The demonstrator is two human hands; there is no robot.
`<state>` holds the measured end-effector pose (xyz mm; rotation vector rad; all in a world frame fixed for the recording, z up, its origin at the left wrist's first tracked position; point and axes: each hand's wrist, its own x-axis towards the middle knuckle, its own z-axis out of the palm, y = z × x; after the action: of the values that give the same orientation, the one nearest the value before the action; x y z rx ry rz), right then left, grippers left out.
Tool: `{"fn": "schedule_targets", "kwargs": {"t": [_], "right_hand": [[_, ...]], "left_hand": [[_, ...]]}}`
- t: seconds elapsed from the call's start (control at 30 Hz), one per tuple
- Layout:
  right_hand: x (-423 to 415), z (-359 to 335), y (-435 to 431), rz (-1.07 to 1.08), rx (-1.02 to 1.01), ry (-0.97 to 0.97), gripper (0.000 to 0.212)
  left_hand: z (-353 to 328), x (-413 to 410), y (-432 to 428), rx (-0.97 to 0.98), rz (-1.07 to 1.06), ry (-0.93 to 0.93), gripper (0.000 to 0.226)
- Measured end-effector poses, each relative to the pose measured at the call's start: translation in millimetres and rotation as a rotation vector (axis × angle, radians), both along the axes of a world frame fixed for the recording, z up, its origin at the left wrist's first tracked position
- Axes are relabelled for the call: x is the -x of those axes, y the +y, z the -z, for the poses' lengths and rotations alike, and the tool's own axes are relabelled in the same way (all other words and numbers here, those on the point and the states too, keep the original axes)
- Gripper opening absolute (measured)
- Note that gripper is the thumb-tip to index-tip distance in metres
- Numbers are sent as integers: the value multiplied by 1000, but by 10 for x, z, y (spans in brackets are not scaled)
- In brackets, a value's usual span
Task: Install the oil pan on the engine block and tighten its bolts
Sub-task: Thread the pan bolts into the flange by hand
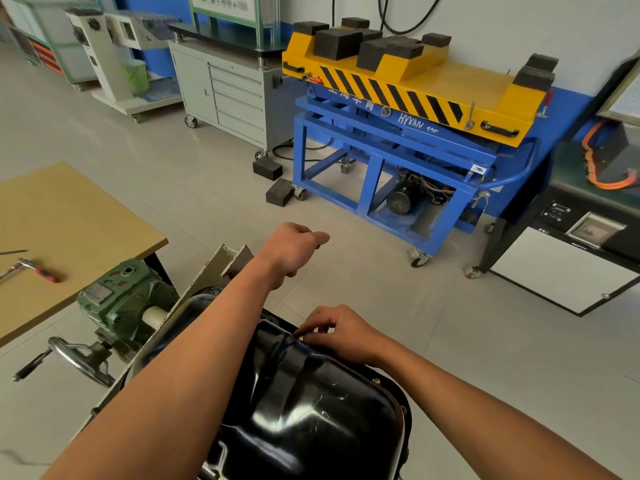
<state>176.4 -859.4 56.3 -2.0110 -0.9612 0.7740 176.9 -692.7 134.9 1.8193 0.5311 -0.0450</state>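
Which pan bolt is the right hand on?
The far bolt on the oil pan's right-side flange, pinched by the right hand; the nearer bolt sits untouched.

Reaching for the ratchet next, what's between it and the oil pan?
In the head view, the engine stand's green gearbox and pale mounting plate sit between the ratchet and the oil pan; your left forearm crosses that stretch too.

blue lift cart (pixel 408 147) | white lettering "HYXNN 12…" | remaining characters unreadable
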Motion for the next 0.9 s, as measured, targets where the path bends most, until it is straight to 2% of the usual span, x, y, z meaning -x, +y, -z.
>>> {"fn": "schedule_targets", "kwargs": {"t": [0.13, 0.27, 0.33, 0.4, 0.47, 0.53, 0.57, 0.67, 0.77, 0.9], "right_hand": [[-40, -86, 3, -21, 22, -89, 16], [-13, -85, 37, -193, 89, -183, 24], [-25, -78, 49, -190, 107, -195, 22], [-37, -55, 49, -133, 95, -179, 18], [-44, -64, 56, 11, 9, -59, 14], [-59, -175, 96, 256, -186, 116, 5], [-88, -255, 121, 365, -302, 134, 9], [-205, -518, 173, 447, -464, -96, 16], [-255, -674, 227, 329, -328, -377, 16], [-200, -676, 302, 224, -110, -543, 14]], "left_hand": [[14, -4, -9, 4, 23, 16, 29], [28, -4, -9, 11, 23, 23, 29], [26, 8, -6, 7, 23, 25, 29], [19, 15, -8, 2, 25, 32, 29], [20, 10, -11, 5, 18, 38, 30], [23, 1, -13, 24, -12, 39, 29], [24, 1, -13, 47, -37, 36, 28], [13, 2, -6, 179, -87, 51, 39], [-6, 7, 12, 310, -78, 89, 55], [-23, 28, 37, 490, -83, 127, 71]]}}
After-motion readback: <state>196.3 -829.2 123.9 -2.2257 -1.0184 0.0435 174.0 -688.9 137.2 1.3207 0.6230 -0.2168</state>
